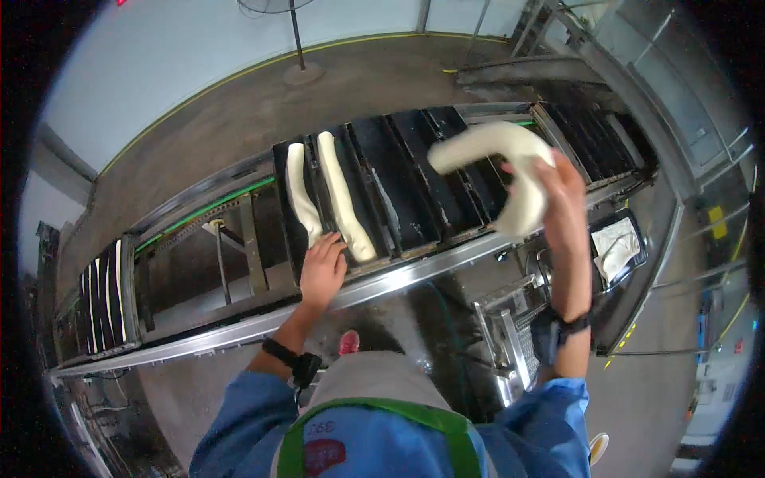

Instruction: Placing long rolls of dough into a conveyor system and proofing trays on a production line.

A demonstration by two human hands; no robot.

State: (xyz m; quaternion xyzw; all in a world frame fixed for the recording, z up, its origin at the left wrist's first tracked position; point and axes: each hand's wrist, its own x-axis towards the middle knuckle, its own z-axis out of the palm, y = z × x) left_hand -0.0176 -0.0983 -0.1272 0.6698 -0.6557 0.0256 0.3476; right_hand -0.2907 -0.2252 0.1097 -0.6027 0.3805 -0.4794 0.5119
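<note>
Right hand, fingers curled, grips a curved dough roll at the right side of its bend. Roll is pale, thick and motion-blurred. One arm of it points left and the other hangs down toward the near edge, in view over the right part of a black tray set.

Left hand: fingers extended and slightly spread, not closed around anything. Fingertips lie at the near end of the left dough strip, apparently touching it, and just beside the near end of the right dough strip. Exact contact cannot be told. Both strips lie lengthwise in neighbouring channels at the left of the tray set; each is slightly bent, and the right one thickens toward the person.

Tray set rests on a conveyor with a bright metal rail along its near side. Another black tray, with narrow white strips, sits at far left; a dark tray section sits farther right. Beyond the rail, at right, a white cloth lies in a black bin.
</note>
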